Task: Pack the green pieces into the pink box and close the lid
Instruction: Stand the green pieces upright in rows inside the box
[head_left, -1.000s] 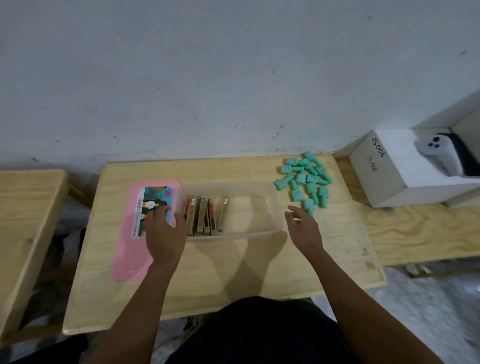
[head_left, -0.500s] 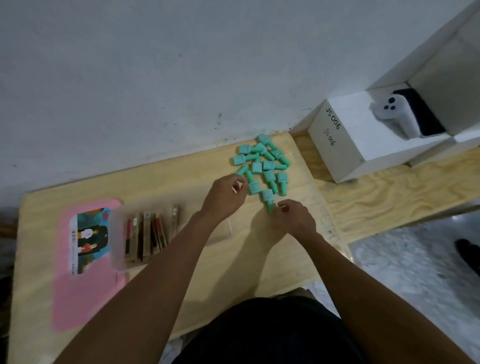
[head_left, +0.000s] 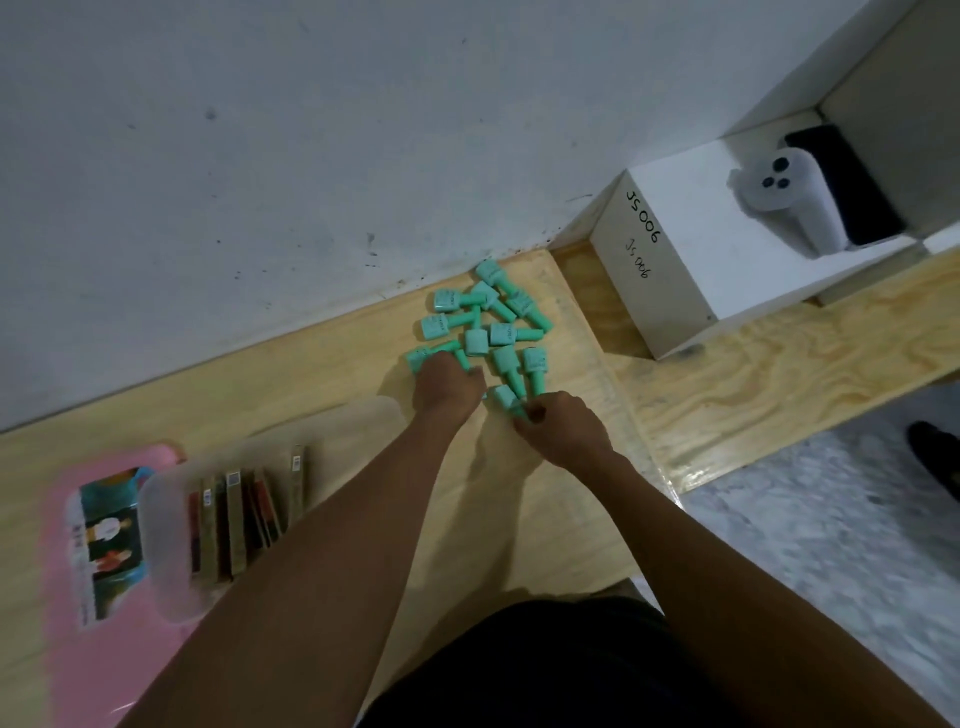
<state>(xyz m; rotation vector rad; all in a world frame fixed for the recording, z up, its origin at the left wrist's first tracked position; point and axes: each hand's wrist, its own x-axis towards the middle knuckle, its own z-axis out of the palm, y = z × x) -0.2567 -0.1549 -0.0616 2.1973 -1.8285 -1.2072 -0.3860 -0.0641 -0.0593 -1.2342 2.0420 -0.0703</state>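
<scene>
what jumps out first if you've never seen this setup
The pile of green pieces by the wall, with the left hand and right hand reaching into its near edge. Next, the pink lid at far left beside the clear box.

A scuffed white wall (head_left: 260, 156) backs a pale wooden table (head_left: 322, 374). A plywood bench (head_left: 779, 374) adjoins it at right, above grey speckled floor (head_left: 831, 545). Lighting is dim.
</scene>
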